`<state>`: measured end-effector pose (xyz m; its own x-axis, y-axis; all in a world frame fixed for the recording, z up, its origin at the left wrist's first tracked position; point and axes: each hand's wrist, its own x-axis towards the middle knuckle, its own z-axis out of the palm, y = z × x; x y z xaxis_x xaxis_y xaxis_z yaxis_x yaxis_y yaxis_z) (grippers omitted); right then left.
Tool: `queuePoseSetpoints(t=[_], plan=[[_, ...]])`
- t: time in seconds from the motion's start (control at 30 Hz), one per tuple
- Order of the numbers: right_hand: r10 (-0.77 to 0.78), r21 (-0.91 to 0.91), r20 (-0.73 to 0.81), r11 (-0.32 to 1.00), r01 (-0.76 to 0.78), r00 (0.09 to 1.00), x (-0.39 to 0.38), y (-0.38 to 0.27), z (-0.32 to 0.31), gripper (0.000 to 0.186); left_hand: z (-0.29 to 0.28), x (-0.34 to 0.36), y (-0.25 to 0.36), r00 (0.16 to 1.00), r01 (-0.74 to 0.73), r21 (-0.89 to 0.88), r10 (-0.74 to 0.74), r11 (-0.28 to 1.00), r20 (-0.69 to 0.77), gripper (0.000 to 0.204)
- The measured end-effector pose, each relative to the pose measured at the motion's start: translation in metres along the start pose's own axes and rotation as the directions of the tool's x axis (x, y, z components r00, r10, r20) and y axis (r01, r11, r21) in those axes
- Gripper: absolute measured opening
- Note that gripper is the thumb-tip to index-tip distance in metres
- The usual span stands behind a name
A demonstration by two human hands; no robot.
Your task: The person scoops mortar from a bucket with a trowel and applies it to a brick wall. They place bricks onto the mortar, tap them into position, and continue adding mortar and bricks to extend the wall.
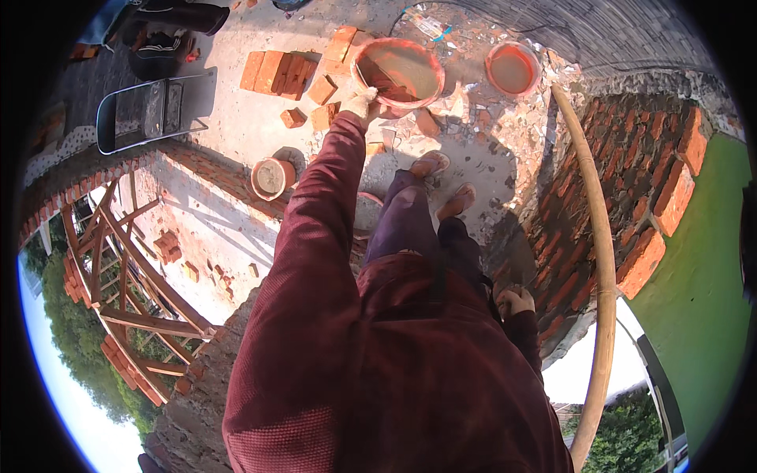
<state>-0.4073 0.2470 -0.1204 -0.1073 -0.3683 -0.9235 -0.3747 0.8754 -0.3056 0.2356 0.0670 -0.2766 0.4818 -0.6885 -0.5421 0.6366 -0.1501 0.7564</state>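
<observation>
The large basin (pixel 410 103), red-orange and round, stood on the ground (pixel 236 142) ahead of the person's feet. It contained a grey mix, with a darker, reddish area on its left side. A smaller basin (pixel 537 75), also red-orange, stood to its right and contained a pinkish-grey material. An orange bucket (pixel 289 177), positioned left of the extended arm, held a pale grey substance. A fourth container (pixel 369 211) was partly hidden between the left sleeve and the leg; its contents could not be identified.

The left arm (pixel 327 169) was extended forward and nearly straight. The left hand (pixel 360 104) was located at the near-left rim of the large basin; contact could not be confirmed. The opening of its fingers, and any object in them, could not be determined. Loose bricks (pixel 276 73) lay to its left.

The right arm was lowered beside the body. The right hand (pixel 515 302) was near the brick wall (pixel 607 173), fingers partly curled; whether they gripped anything could not be determined.
</observation>
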Motion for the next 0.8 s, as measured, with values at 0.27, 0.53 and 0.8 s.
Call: queuePoseSetpoints(t=[0.27,0.53,0.8], plan=[[0.012,0.018,0.099,1.000,-0.014,0.995,0.036,-0.085,-0.024,0.018,-0.131,-0.151,0.102,0.900,0.134,0.474,0.093,0.870,-0.426,0.040],[-0.257,-0.517,-0.071,0.836,0.185,0.964,0.093,-0.095,-0.014,0.029,-0.295,-0.376,0.009,0.717,0.453,0.243,-0.188,0.858,-0.671,0.039],[-0.369,-0.198,0.004,0.911,0.362,0.930,0.127,-0.230,0.064,0.029,-0.307,-0.325,0.003,0.704,0.524,0.461,-0.059,0.716,-0.708,0.052]])
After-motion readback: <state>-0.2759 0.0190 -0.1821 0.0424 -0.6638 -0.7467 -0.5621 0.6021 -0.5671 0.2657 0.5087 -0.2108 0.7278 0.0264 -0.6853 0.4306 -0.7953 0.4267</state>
